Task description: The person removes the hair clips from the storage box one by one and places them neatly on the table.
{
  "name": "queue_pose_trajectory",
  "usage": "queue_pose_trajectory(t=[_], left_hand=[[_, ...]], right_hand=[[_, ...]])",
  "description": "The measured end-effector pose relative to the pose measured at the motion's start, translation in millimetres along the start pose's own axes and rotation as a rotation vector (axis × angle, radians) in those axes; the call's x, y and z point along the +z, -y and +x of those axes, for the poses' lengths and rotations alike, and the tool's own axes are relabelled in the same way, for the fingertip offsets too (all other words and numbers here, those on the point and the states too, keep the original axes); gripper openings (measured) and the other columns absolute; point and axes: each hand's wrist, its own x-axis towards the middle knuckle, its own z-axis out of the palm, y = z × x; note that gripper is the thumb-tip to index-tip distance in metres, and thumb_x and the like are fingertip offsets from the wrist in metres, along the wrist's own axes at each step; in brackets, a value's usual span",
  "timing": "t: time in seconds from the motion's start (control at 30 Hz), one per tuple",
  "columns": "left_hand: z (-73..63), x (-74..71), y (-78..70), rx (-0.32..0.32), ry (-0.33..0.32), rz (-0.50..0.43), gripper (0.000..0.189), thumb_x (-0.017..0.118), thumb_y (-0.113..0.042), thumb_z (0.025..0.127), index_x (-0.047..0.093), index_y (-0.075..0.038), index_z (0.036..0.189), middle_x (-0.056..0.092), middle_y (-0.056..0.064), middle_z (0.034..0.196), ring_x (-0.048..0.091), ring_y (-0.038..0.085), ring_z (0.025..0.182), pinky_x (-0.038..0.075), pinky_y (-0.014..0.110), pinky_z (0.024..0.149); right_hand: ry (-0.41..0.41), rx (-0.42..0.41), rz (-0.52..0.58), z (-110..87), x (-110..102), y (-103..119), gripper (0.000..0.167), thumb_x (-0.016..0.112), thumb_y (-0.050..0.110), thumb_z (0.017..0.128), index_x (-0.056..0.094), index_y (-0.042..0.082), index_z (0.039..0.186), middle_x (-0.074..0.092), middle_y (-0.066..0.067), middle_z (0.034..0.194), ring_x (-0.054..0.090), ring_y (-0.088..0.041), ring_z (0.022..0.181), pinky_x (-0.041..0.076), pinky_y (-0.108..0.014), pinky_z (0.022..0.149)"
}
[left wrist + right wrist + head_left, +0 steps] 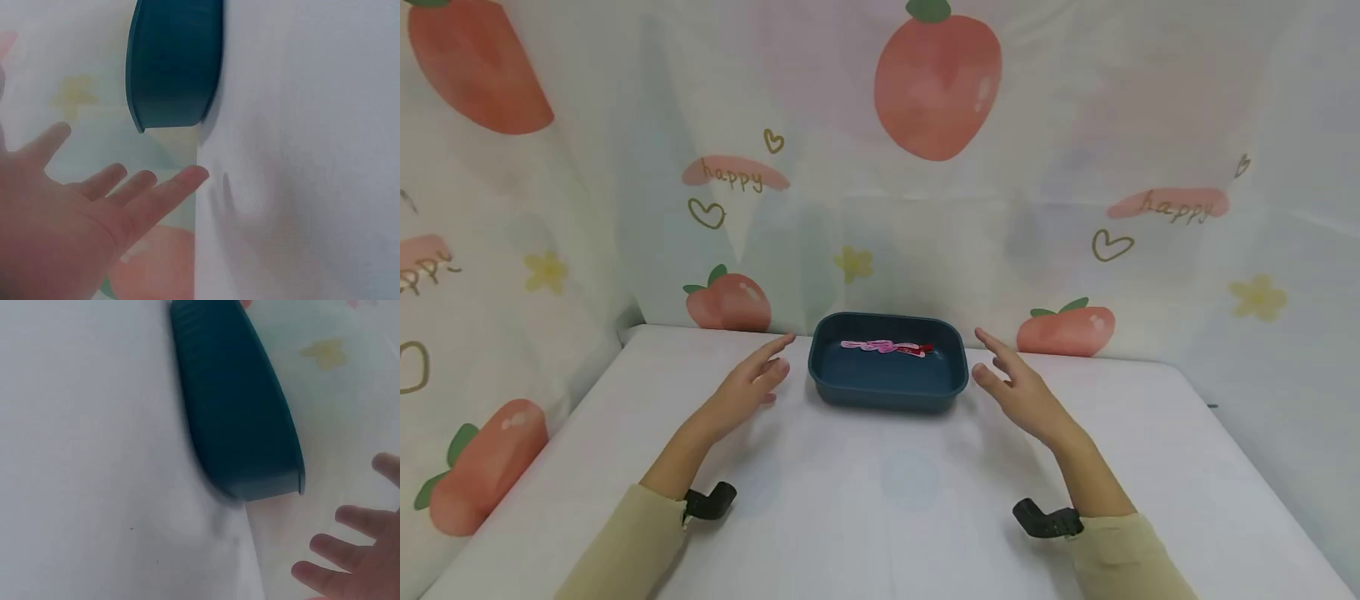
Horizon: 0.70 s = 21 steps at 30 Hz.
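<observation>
A dark blue rectangular bin [887, 398] with rounded corners stands at the far side of the table. On its floor lie several pink and red hair clips [883, 347], small in the head view, so their exact kind is hard to make out. To the left of the bin, my left hand [745, 394] hovers with fingers extended and apart from it. My right hand [1024, 398] is held off the bin's right end, fingers spread and holding nothing. Both wrist views show the bin's outer wall [175, 69] beyond the fingers, with a gap between.
A white cloth covers the table [865, 517]. Right behind the bin hangs a pale curtain [925, 242] printed with peaches, hearts and flowers, and it continues along the left and right sides. A black wrist mount [711, 502] is strapped to each forearm.
</observation>
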Motion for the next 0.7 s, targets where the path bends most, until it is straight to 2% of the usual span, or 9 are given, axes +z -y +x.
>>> queue_pose_trajectory(t=[0.17,0.33,0.5,0.7], left_hand=[[14.8,-4.0,3.5,-0.038,0.029,-0.147,0.055,0.041,-0.047,0.106,0.032,-0.027,0.156,0.024,0.009,0.163,0.029,0.041,0.146,0.049,0.058,0.097],[28.4,-6.0,3.1,-0.064,0.019,-0.277,0.051,0.035,-0.046,0.107,0.037,-0.028,0.154,0.026,0.009,0.163,0.028,0.042,0.147,0.048,0.06,0.098],[38.7,-3.6,2.8,-0.115,0.036,-0.421,0.053,0.039,-0.044,0.107,0.035,-0.022,0.155,0.023,0.014,0.163,0.027,0.042,0.147,0.047,0.062,0.097],[47.3,-1.3,12.5,-0.148,0.052,-0.52,0.054,0.041,-0.033,0.108,0.028,-0.016,0.157,0.021,0.018,0.163,0.026,0.044,0.147,0.047,0.064,0.096]], right_hand=[[0.026,0.053,0.145,12.5,-1,-6,0.066,0.047,0.047,0.103,0.023,0.023,0.16,0.023,-0.016,0.164,0.029,-0.049,0.144,0.035,-0.069,0.105],[0.026,0.087,0.265,24.9,-1,-16,0.065,0.047,0.046,0.103,0.026,0.02,0.159,0.025,-0.02,0.162,0.03,-0.046,0.145,0.033,-0.065,0.109],[0.083,0.146,0.405,30.2,1,-23,0.067,0.046,0.049,0.103,0.025,0.018,0.159,0.021,-0.019,0.163,0.026,-0.045,0.147,0.031,-0.064,0.111],[0.151,0.228,0.56,37.5,7,-33,0.07,0.048,0.048,0.103,0.022,0.017,0.16,0.018,-0.016,0.165,0.026,-0.046,0.147,0.032,-0.061,0.112]])
